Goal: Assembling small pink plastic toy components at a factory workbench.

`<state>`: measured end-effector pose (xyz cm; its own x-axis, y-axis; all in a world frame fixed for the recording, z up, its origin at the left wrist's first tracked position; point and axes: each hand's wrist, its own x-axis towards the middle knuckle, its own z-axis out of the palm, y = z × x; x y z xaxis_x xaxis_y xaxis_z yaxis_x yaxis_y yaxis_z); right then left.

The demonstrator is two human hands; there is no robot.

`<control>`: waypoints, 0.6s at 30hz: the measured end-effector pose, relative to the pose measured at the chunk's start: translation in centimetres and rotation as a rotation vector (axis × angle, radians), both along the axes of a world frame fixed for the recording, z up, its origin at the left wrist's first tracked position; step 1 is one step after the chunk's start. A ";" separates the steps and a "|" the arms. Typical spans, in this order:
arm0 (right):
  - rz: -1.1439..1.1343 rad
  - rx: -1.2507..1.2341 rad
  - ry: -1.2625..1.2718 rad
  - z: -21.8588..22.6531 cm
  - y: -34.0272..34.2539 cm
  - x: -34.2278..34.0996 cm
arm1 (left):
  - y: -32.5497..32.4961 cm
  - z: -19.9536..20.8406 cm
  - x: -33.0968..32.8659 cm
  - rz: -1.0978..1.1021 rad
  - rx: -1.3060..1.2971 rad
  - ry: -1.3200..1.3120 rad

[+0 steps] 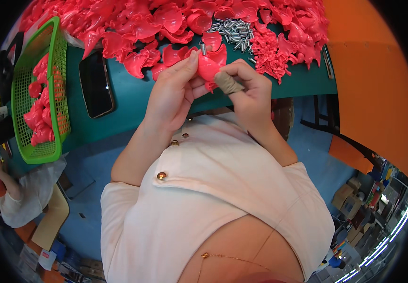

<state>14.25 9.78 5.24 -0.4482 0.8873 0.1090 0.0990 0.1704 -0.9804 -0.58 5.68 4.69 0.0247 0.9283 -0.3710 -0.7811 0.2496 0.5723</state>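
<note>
Between both hands is a glossy pink-red curved plastic shell piece (208, 67), held just above the table's near edge. My left hand (172, 89) is closed on its left side, thumb on top and fingers beneath. My right hand (251, 87) pinches its right side; tan tape wraps the thumb. A small silver metal cylinder (203, 48) shows at the shell's upper edge by my left thumb; whether it touches the shell I cannot tell. Beyond my hands lie a heap of similar pink-red shells (168, 19), a pile of silver metal cylinders (237, 33) and small pink-red parts (270, 54).
On the green table (133, 96) lies a black phone (95, 85). Left of it, a green plastic basket (61, 108) holds several pink-red pieces. Another person (22, 198) sits at the far left. An orange panel (374, 94) stands on the right.
</note>
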 end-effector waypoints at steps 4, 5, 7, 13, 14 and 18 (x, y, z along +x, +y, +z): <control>-0.072 -0.093 0.053 -0.6 0.0 0.0 | 0.1 -0.2 0.1 -0.010 0.025 -0.077; -0.077 -0.092 0.052 -0.8 0.0 0.0 | 0.2 -0.5 0.0 -0.005 0.018 -0.117; -0.095 0.542 -0.276 -1.4 0.0 -0.2 | 0.3 -1.1 0.4 -0.009 0.012 -0.160; -0.029 0.485 -0.091 -0.7 1.0 2.4 | -0.9 -1.2 -0.1 -0.077 0.005 -0.007; -0.145 0.530 -0.129 -0.9 1.6 4.0 | -1.1 -1.1 -0.4 -0.084 0.016 0.024; -0.150 0.616 -0.426 -2.2 4.8 9.1 | -1.4 -1.7 -0.5 -0.138 0.007 0.011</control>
<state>23.35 14.55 3.00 -0.4418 0.7767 0.4489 0.5126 0.6292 -0.5842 -1.10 4.28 2.99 0.1484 0.9188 -0.3658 -0.7333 0.3504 0.5827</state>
